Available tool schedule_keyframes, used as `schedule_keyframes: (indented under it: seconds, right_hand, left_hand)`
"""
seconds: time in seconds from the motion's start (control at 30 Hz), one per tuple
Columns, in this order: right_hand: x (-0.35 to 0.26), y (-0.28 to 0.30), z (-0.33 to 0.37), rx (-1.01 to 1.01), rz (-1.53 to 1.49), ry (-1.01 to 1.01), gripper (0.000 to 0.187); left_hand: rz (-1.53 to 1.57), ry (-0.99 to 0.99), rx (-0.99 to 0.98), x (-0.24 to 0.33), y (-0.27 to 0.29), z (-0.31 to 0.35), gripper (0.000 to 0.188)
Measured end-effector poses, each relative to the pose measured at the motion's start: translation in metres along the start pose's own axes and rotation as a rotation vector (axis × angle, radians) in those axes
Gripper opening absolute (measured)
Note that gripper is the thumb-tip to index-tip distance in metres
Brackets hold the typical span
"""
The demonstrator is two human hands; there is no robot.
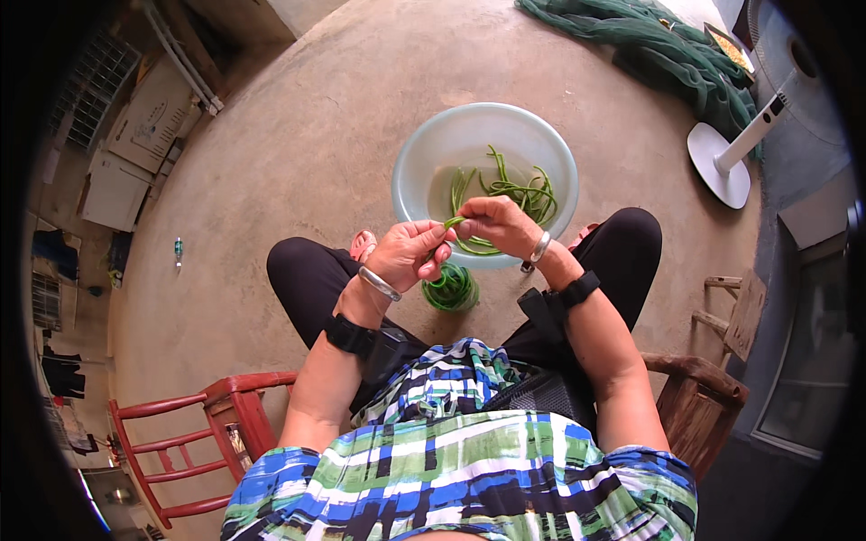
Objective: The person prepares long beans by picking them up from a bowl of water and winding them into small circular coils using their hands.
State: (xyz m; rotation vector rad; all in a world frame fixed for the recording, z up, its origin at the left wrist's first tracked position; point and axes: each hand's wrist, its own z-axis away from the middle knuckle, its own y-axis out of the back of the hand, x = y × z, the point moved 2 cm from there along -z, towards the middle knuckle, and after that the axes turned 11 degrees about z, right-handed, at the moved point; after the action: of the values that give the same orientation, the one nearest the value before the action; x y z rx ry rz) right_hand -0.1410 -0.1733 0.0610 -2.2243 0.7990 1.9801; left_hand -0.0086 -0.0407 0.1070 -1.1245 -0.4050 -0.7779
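Between my fingertips, over the near rim of a pale blue plastic basin (403, 158), is a green long bean (454, 221). My left hand (404, 256) is closed, with thumb and fingers pinching the bean. From the other side my right hand (505, 227) pinches the same bean, its fingertips almost touching the left ones. Several long green beans (523, 192) lie loose in the basin, mostly on its right side. Just below my hands stands a round green see-through container (451, 293) with green strands showing in it; my left hand partly covers its top.
My knees flank the basin on the concrete floor (298, 135). A red wooden chair (171, 442) stands at left, a brown wooden seat (699, 401) at right. A white standing fan (722, 167) and dark green netting (667, 63) are at far right. A small bottle (179, 252) lies left.
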Motion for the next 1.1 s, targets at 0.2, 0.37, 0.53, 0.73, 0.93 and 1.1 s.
schedule_keyframes:
  seconds: [0.2,0.37,0.53,0.73,0.93,1.1]
  right_hand:
    - [-0.003,-0.007,0.000,0.010,0.010,-0.054,0.015]
    - [0.000,-0.020,0.003,0.078,0.207,-0.067,0.017]
    - [-0.010,-0.036,0.009,0.056,0.628,0.125,0.017]
    - [-0.013,-0.016,0.009,0.100,0.561,0.261,0.011]
    - [-0.018,-0.004,0.008,0.185,0.455,0.267,0.010]
    - [-0.013,-0.018,0.002,0.310,0.299,0.094,0.006]
  left_hand:
    - [0.080,0.158,-0.046,-0.007,0.000,0.000,0.025]
    - [0.214,-0.121,0.100,-0.009,0.011,-0.008,0.023]
    - [-0.478,-0.390,0.417,-0.020,0.017,-0.013,0.021]
    - [-1.371,-0.809,0.343,-0.023,0.013,-0.005,0.014]
    - [-0.214,0.155,0.050,-0.017,0.013,0.002,0.027]
    - [0.297,-0.023,-0.144,-0.023,0.013,0.001,0.026]
